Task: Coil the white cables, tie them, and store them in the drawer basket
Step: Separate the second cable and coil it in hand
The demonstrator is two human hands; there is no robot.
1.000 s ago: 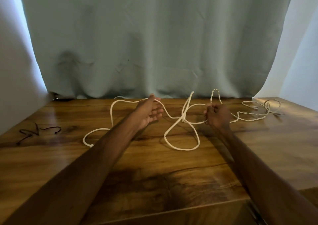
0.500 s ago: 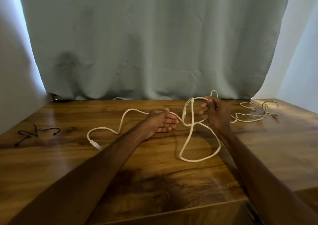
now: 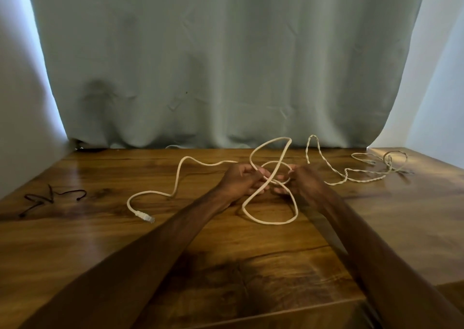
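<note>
A thick white cable [image 3: 270, 220] lies in loops on the wooden table [image 3: 125, 240]. Its plug end [image 3: 145, 216] rests at the left. My left hand [image 3: 239, 180] grips the cable where the loops cross, and my right hand [image 3: 301, 181] grips the same bundle of loops close beside it. One loop stands up above both hands, another hangs down onto the table in front of them. A thinner twisted white cable [image 3: 351, 178] lies loose at the right rear, apart from both hands. No drawer basket is in view.
Black twist ties [image 3: 50, 198] lie at the table's left side. A grey curtain [image 3: 226, 64] hangs behind the table's far edge. White walls stand at left and right. The table's near edge runs along the bottom right.
My left hand has slid right along the cable to meet my right hand, adding a loop. The cable's plug end has been dragged rightward across the table.
</note>
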